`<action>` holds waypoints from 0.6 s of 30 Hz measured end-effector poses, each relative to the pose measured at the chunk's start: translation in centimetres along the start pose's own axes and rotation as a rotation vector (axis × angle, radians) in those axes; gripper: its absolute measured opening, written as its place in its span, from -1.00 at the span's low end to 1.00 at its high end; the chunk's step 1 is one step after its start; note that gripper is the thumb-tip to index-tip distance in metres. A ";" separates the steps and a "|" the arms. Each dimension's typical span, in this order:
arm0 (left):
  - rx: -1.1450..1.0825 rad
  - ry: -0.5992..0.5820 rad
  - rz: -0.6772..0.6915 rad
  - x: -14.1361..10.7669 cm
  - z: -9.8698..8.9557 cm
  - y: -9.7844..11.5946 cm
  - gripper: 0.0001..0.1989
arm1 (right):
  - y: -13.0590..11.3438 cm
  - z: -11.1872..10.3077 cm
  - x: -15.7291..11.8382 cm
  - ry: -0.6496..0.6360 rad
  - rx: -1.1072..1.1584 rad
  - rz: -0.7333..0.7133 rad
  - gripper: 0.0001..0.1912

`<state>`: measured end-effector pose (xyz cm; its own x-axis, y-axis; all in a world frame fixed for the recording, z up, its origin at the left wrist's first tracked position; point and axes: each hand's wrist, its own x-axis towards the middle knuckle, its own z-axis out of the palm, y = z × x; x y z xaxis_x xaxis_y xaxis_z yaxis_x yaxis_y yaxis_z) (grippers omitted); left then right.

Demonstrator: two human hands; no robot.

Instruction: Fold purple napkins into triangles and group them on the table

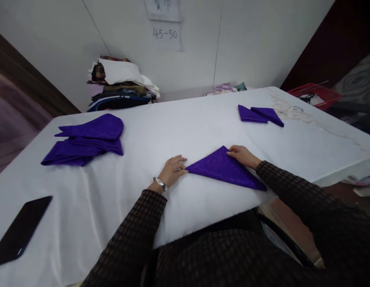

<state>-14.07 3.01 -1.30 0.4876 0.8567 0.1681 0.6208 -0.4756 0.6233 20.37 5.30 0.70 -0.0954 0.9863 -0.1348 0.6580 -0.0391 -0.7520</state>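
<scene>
A purple cloth (225, 169), folded into a triangle, lies on the white-covered table in front of me. My left hand (173, 170), with a silver watch or bracelet at the wrist, pinches the cloth's left corner between thumb and fingers. Along its upper right edge, close to the top point, my right hand (242, 155) grips the fabric with its fingertips. Two folded purple cloth pieces (253, 114) rest farther back on the right. On the left lies a loose pile of purple cloths (89, 139).
A black tablet or phone (21, 229) lies at the table's left front. Behind the table's far edge stands a stack of folded clothes (121, 85). A red basket (325, 99) is beyond the right end. The white tablecloth (173, 127) has soft wrinkles.
</scene>
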 end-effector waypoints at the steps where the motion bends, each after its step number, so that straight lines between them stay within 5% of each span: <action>1: 0.001 -0.002 0.006 0.0 0.0 -0.1 -0.86 | -0.2 -0.1 -0.1 0.004 -0.017 -0.009 -0.75; 7: 0.013 -0.015 0.018 -0.1 -0.1 -0.2 -0.81 | -1.0 -0.3 -0.4 -0.070 0.030 0.012 -0.66; 18: 0.046 -0.012 -0.020 -0.1 -0.4 0.8 -0.78 | -0.6 0.2 0.3 -0.023 -0.104 -0.033 -0.84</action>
<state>-13.87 2.64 -0.53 0.4817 0.8640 0.1466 0.6580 -0.4671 0.5906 19.78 5.55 1.00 -0.1347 0.9827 -0.1273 0.7282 0.0110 -0.6853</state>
